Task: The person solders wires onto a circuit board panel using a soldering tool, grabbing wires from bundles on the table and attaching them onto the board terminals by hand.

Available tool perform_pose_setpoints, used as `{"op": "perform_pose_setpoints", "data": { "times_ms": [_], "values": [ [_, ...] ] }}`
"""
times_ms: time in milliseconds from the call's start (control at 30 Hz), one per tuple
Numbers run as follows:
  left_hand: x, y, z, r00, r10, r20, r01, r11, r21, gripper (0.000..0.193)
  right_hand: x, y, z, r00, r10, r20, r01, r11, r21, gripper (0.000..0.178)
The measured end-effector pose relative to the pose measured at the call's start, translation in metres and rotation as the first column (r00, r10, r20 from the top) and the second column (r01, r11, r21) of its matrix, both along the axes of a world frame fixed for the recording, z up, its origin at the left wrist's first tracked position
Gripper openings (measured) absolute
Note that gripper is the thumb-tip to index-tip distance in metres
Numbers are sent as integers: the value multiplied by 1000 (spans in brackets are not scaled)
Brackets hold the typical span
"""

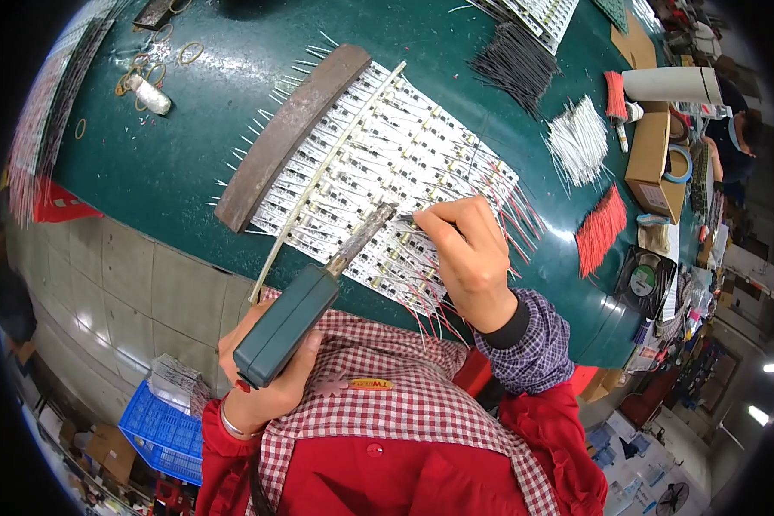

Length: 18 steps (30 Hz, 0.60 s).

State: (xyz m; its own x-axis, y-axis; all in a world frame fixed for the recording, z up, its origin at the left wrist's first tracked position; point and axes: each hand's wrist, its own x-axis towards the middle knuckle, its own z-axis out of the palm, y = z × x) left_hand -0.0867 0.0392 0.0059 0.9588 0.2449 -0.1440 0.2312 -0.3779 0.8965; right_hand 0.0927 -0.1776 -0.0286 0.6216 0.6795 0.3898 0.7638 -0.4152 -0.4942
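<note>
Circuit strips [387, 163] — white, laid in a wide row across the green table [163, 163], red and white leads sticking out both ends, a rusty metal bar [288, 138] weighting the upper left edge. Soldering iron [305, 305], teal handle, left hand [262, 378] clamped around it, tip resting on the strips' near edge. Right hand [464, 254] fingers pinched together on the strips — probably on a thin wire, too small to tell. Bundles of red wires [602, 228] and white wires [576, 142] lie to the right.
</note>
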Motion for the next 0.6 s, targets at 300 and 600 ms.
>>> {"op": "perform_pose_setpoints", "data": {
  "times_ms": [300,600],
  "values": [
    [6,-2,-2,999,0,51,2,1000,-24,26,1,1,-1,1000,15,6,-15,1000,-17,38],
    [8,-2,-1,998,-28,50,27,999,30,25,2,3,4,999,40,-6,-40,998,-44,35]
  ]
}}
